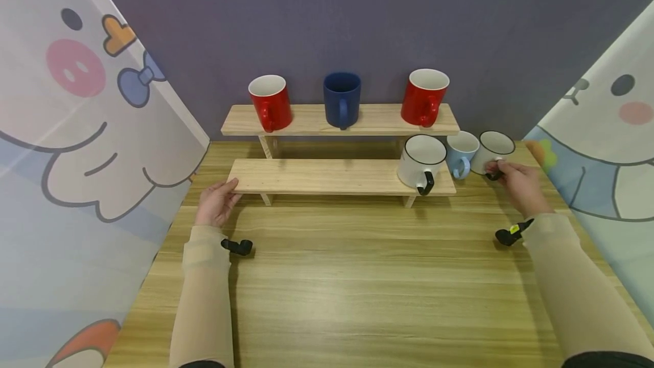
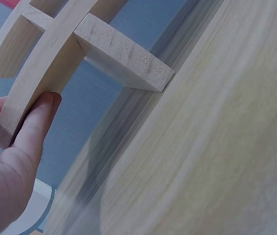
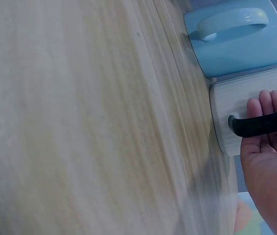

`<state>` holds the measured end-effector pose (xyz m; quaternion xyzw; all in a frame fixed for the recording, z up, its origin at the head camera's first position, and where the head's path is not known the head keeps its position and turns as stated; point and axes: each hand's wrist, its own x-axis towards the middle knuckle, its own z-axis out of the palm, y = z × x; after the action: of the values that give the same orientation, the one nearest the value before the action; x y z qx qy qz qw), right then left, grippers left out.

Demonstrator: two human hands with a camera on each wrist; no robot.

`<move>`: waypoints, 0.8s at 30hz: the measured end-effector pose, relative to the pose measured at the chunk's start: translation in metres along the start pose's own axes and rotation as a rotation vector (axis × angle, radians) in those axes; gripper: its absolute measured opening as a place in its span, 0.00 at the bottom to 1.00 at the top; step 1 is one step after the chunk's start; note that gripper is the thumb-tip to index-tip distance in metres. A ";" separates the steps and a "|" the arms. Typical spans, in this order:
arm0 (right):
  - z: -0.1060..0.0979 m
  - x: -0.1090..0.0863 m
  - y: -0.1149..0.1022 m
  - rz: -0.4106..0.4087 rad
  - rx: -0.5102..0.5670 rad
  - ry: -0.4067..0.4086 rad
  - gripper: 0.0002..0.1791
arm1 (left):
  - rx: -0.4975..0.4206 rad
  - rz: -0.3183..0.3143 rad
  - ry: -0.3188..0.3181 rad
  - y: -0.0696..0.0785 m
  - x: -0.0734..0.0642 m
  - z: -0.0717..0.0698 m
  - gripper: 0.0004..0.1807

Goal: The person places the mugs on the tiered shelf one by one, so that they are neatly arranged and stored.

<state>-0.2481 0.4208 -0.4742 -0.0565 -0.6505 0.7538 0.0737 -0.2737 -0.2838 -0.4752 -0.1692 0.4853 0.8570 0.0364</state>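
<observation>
My left hand (image 1: 216, 204) pinches the left end of the lower board of a two-step wooden shelf (image 1: 317, 176); in the left wrist view the thumb and fingers lie on opposite faces of the board (image 2: 39, 73). Over at the right, my right hand (image 1: 522, 187) holds the black handle (image 3: 263, 123) of a white mug (image 1: 479, 159) standing on the table. Its fingers pass behind the handle, against the mug's side. Just left of that mug stands a light blue mug (image 1: 453, 155). Another white mug (image 1: 413, 171) with a black handle sits on the lower board's right end.
On the upper board (image 1: 309, 120) stand a red mug (image 1: 278, 108) at left, a dark blue mug (image 1: 334, 108) in the middle and a second red mug (image 1: 416, 104) at right. A grey wall (image 1: 337, 16) rises behind, with cartoon-printed panels (image 1: 61, 129) at both sides of the wooden table (image 1: 357, 277).
</observation>
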 end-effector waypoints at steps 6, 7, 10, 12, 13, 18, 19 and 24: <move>0.001 -0.001 -0.001 -0.002 0.017 0.016 0.15 | 0.004 0.003 -0.007 0.000 0.000 0.001 0.35; 0.001 -0.002 -0.001 -0.003 0.017 0.021 0.16 | 0.004 0.003 -0.007 0.000 0.000 0.001 0.35; 0.000 -0.003 -0.002 -0.006 0.037 0.028 0.16 | 0.009 0.007 -0.007 -0.001 0.000 0.001 0.35; 0.000 -0.003 -0.002 -0.015 0.058 0.031 0.16 | 0.010 0.007 -0.004 0.000 0.000 0.001 0.35; 0.000 -0.004 -0.002 -0.022 0.072 0.030 0.16 | 0.011 0.006 -0.002 0.000 0.000 0.001 0.35; 0.004 -0.007 -0.003 -0.048 0.220 -0.004 0.15 | 0.013 0.000 0.013 0.000 0.000 0.001 0.34; 0.004 -0.008 -0.003 -0.054 0.236 -0.009 0.15 | 0.012 0.000 0.013 0.000 0.000 0.001 0.34; 0.007 -0.014 -0.007 -0.080 0.347 -0.024 0.15 | 0.023 0.002 0.016 0.000 0.000 0.001 0.34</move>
<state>-0.2356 0.4128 -0.4665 -0.0081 -0.5131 0.8519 0.1047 -0.2740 -0.2825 -0.4748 -0.1754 0.4956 0.8500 0.0336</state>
